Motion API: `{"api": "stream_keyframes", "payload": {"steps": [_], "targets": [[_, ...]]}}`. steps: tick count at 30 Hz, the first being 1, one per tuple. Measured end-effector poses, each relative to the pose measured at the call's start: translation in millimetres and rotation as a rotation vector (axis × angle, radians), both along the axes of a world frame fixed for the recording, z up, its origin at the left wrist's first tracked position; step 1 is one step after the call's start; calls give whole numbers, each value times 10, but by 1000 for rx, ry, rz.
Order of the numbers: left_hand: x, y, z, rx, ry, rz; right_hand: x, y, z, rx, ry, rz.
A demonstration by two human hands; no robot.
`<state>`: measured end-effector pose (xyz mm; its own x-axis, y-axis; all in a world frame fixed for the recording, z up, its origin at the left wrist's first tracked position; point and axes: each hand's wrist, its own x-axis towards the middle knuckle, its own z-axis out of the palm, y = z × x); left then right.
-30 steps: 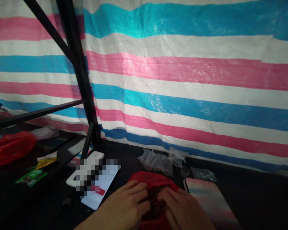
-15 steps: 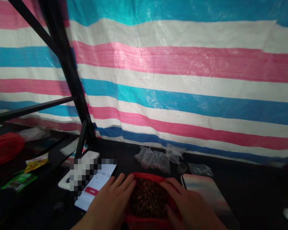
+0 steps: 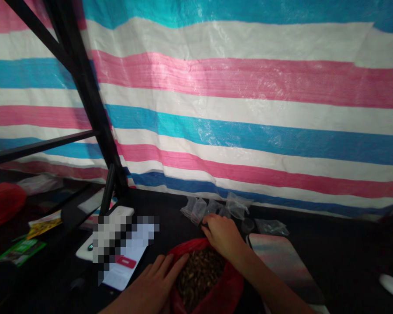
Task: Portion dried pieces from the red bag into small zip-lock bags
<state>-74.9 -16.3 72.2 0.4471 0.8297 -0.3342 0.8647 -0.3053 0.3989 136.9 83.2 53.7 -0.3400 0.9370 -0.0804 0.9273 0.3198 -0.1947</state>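
Live at the black worktop [image 3: 163, 208], and right in the middle of the action, a red plastic bag [image 3: 229, 293], mouth gaping upward, packed with small brown dried pieces [image 3: 199, 275], too small to name exactly. On its near-left side, the left hand [image 3: 155, 281], open, fingers spread, fingertips on the red rim. Over on the far side of the mouth, the right hand [image 3: 223, 235], curled shut, knuckles high, and no telling whether anything sits inside that curl. Its fingers [image 3: 207, 226] right up at the small clear plastic bags [image 3: 198, 210], touching or just short of them, impossible to call from this angle. And there's the key line: those small bags strung out left to right along the foot of the striped tarpaulin [image 3: 249, 87], long axis running straight across the view, directly beyond the red bag. Right hand much the nearer to that row, left hand well back from it. Off the row's right end, a small clear cup [image 3: 248, 225] and a flat clear bag [image 3: 271, 226]. Right of the hands, a glossy flat board [image 3: 283, 257] under the right forearm's line, and to the left, a phone [image 3: 124, 272], partly blurred out.
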Motion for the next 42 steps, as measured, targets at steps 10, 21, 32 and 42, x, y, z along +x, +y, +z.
{"api": "stream_keyframes", "payload": {"steps": [10,21,32,42], "targets": [[-112,165,265,200,-331,-20,3,10,115,95,117,18],[143,454,321,74,156,-103,261,-580,271,29,356,275],[439,606,131,404,-178,-71,865,227,190,521,-41,-69],[345,544,-216,236,-787,151,555,-140,189,698,206,-127]]}}
